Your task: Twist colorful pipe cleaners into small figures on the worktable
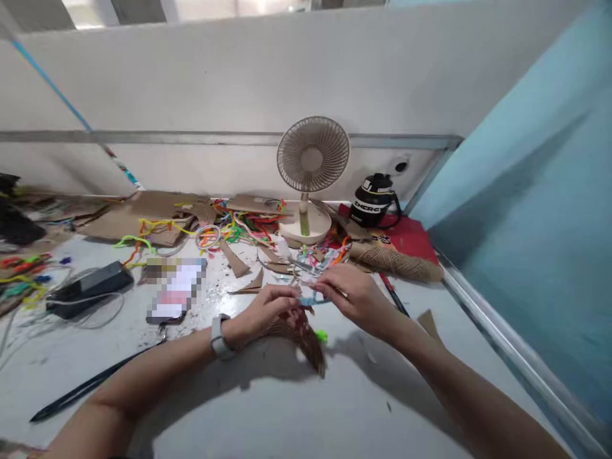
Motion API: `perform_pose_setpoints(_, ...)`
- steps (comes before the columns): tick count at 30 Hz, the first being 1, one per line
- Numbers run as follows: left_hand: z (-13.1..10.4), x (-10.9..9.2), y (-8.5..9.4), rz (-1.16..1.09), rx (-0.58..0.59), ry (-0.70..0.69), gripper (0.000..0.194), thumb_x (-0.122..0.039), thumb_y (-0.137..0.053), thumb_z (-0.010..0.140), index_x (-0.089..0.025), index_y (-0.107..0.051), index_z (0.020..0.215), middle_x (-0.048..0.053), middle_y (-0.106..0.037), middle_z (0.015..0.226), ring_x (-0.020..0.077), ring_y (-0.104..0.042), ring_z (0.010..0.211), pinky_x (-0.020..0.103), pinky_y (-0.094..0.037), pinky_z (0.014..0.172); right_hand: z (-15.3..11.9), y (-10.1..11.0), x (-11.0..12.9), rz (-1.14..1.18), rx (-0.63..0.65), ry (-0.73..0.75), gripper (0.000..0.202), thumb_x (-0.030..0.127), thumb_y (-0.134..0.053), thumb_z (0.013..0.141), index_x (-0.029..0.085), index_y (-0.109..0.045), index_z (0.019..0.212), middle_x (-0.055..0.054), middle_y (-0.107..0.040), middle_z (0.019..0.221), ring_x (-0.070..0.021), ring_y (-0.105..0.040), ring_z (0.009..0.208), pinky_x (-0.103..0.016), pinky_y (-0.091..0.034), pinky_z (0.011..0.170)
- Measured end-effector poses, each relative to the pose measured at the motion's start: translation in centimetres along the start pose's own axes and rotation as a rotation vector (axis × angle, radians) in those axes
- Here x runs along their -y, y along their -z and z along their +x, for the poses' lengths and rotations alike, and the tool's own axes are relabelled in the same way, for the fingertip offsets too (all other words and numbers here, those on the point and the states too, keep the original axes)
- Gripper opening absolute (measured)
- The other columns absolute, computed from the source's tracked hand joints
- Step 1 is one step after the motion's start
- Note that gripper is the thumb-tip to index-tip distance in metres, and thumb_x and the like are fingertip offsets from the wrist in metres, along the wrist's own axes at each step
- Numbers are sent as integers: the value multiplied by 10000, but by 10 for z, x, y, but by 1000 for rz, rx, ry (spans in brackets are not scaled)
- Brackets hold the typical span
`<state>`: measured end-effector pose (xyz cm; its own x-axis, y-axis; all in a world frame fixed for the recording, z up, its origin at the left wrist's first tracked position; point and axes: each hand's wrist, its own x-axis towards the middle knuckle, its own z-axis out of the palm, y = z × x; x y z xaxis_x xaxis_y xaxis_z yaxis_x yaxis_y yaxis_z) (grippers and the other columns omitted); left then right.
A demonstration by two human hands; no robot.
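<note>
A brown ridged cardboard piece [310, 349], curved and dark at its lower end, hangs under my left hand [268, 311]. The fingers of that hand are closed around its upper part and meet a light-blue strip [313, 299]. My right hand [351, 294] pinches the other end of the strip, thumb and forefinger together, close to my left fingertips. Reddish patches show on the cardboard just below the strip. Beside the cardboard sits a small bright green bit [322, 336]. A grey watch band [221, 336] is round my left wrist.
A small fan [313, 154] stands behind my hands among colourful pipe cleaners [248, 228] and cardboard scraps [234, 258]. Right are a rolled brown piece [396, 261], a black jar [371, 203] and a red-black pen [394, 294]. Left are a phone [176, 290] and a black adapter [90, 290].
</note>
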<state>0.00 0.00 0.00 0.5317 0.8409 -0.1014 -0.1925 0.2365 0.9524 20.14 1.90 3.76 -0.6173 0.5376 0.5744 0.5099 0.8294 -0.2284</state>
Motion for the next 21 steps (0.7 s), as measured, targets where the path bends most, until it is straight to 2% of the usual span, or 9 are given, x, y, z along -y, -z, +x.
perform_pose_setpoints(5,1,4,3,32,18,-16,228,-314,-628,744,-92,-653,701,50,-659,603,126,-618,550,208,-469,557,1,0,4,15,3,-11,209,278,-502,924,159,-609,789,-42,-647,714,-154,-560,704,-261,-412,688)
perform_pose_setpoints(9,1,5,4,5,46,-26,209,-300,-620,762,-98,-673,752,58,-681,655,131,-630,581,218,-484,584,2,0,5,18,13,-21,213,275,-489,930,161,-612,800,-47,-651,725,-157,-565,716,-264,-411,697)
perform_pose_setpoints(15,3,8,4,30,50,-11,248,-336,-659,752,-89,-676,732,55,-668,620,108,-606,540,195,-468,556,0,-3,4,24,22,-12,239,292,-478,934,159,-610,785,-47,-647,716,-160,-560,709,-272,-406,706)
perform_pose_setpoints(21,3,13,5,46,64,14,298,-385,-669,753,-88,-688,770,63,-674,670,114,-611,565,218,-488,584,0,-5,5,26,41,11,268,279,-443,949,155,-604,773,-45,-630,693,-147,-534,662,-266,-389,665)
